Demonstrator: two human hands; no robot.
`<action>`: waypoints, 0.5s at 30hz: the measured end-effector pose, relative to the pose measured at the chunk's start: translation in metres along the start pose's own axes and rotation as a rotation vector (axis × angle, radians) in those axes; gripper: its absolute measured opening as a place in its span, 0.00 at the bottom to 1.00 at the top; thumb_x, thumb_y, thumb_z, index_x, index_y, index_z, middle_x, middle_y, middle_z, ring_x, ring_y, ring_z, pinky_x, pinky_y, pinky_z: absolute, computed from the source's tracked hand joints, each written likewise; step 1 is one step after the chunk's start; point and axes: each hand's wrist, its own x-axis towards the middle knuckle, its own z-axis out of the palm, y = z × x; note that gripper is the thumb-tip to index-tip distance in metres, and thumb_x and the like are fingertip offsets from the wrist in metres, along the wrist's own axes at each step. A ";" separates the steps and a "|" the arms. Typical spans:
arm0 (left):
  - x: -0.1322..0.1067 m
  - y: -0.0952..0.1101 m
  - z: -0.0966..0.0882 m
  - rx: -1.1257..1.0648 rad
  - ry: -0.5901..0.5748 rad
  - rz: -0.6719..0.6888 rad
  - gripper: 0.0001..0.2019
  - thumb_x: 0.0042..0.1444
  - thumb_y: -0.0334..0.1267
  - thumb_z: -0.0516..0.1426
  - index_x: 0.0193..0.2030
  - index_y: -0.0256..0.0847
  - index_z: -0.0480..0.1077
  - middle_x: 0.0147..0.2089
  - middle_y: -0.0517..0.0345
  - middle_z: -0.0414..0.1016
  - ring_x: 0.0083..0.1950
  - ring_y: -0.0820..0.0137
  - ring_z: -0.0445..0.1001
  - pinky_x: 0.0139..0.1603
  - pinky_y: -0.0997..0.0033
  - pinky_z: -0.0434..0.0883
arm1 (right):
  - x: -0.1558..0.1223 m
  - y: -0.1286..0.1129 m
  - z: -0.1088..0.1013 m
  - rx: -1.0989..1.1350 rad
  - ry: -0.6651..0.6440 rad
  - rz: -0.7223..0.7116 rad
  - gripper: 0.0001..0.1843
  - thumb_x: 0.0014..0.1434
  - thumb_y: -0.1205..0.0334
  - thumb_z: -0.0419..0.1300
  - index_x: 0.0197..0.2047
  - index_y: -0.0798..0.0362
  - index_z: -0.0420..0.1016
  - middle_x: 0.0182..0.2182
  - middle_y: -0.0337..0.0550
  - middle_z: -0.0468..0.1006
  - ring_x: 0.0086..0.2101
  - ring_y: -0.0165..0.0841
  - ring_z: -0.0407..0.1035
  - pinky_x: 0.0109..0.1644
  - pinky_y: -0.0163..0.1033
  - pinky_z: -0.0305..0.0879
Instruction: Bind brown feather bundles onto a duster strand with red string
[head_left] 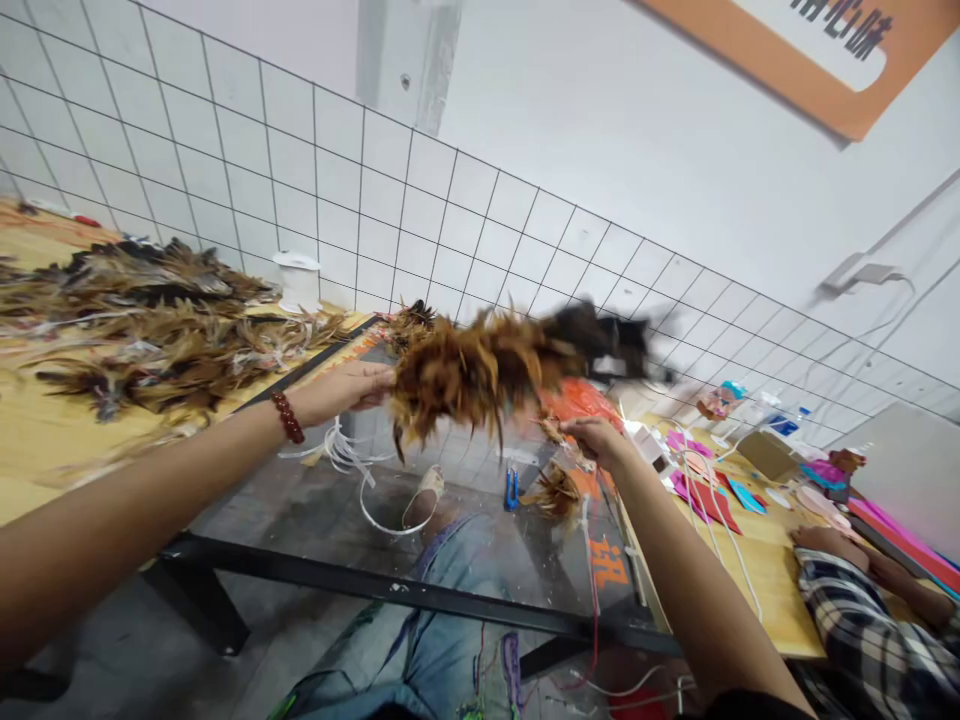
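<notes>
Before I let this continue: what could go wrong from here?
The feather bundle, blurred as if moving and held at one end by the left hand, might slip or droop. The loose white strip below that hand could tangle with it. The blue tool beside loose feathers might get knocked.

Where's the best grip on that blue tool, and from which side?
Probably pinch the blue tool across both legs, from above on the near side: the legs lie side by side, pointing that way, while brown feathers lie close on its right. Its far end is too small to read.
</notes>
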 end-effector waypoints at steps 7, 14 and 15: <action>0.006 -0.002 0.026 -0.964 -0.039 -0.286 0.16 0.64 0.45 0.44 0.31 0.36 0.61 0.24 0.64 0.47 0.20 0.80 0.44 0.17 0.81 0.46 | -0.041 0.017 -0.019 0.297 0.119 0.276 0.21 0.42 0.47 0.67 0.30 0.57 0.74 0.11 0.27 0.54 0.14 0.21 0.43 0.19 0.31 0.37; 0.002 -0.003 0.056 -0.945 0.085 -0.287 0.09 0.62 0.31 0.49 0.29 0.36 0.57 0.23 0.66 0.49 0.18 0.83 0.44 0.16 0.84 0.43 | -0.084 0.007 -0.036 0.079 -0.106 0.230 0.16 0.47 0.49 0.65 0.27 0.55 0.77 0.17 0.36 0.68 0.20 0.26 0.59 0.25 0.34 0.54; 0.002 -0.002 0.058 -0.939 0.082 -0.274 0.09 0.62 0.32 0.49 0.30 0.36 0.58 0.22 0.66 0.49 0.18 0.83 0.44 0.15 0.84 0.43 | -0.092 0.002 -0.035 0.045 -0.300 0.185 0.14 0.48 0.51 0.64 0.26 0.55 0.77 0.19 0.38 0.71 0.22 0.28 0.62 0.28 0.34 0.58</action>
